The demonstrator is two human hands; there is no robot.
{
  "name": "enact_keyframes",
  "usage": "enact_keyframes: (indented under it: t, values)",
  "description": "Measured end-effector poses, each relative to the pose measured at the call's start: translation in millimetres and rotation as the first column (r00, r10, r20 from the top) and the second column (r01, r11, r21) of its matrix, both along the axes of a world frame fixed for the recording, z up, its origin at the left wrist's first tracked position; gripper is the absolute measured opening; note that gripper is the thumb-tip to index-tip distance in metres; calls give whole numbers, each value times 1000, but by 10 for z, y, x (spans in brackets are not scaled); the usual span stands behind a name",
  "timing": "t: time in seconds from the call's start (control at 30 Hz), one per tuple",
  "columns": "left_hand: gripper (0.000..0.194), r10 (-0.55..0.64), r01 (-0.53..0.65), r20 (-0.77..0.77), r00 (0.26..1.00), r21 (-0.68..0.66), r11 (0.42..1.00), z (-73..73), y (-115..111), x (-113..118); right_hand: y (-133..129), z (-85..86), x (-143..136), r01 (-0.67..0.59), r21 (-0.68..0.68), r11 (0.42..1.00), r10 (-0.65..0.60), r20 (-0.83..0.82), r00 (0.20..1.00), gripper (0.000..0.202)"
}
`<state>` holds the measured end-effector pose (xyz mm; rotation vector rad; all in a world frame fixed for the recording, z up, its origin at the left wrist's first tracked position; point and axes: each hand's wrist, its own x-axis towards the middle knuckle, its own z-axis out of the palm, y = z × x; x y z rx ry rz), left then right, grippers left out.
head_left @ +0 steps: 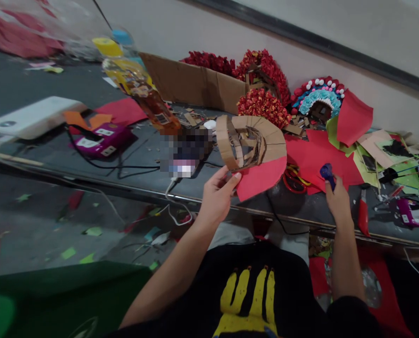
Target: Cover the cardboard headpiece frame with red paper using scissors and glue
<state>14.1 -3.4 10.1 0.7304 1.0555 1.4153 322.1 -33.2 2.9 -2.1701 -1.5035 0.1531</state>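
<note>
My left hand (219, 191) pinches the lower edge of a cardboard headdress (274, 134), a fan-shaped piece with curved strips bent into a crown frame. A sheet of red paper (256, 180) covers its lower part, close to my thumb. My right hand (339, 199) is closed around a small dark purple-blue tool (327, 174) with a rounded head; its exact kind does not show. That tool is over a larger red paper sheet (331, 152). Red-handled scissors (294, 182) lie between my hands, partly under the headdress.
A bottle (142, 91), a purple power strip (103, 139) and a white box-shaped device (36, 117) stand left, with cables along the table edge. Red flowered pieces (263, 110) and a blue-and-red headdress (318, 101) line the wall. A red-handled knife (363, 215) lies right.
</note>
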Motion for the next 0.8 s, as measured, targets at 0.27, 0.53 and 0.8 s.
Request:
enact_keyframes:
  t: [0.27,0.53,0.8]
  values:
    - [50,93,-46,-305,948,158,986,-99,-24,-73,152,-284,242,77,-25,997,-71,189,979,53]
    - [51,135,-76,-335,933,184,980,-87,-28,-105,17,-67,-139,-105,161,981,80,152,985,38]
    - [50,165,-124,-279,946,159,979,-381,40,-72,-621,-120,-1186,-858,-293,422,804,-316,503,28]
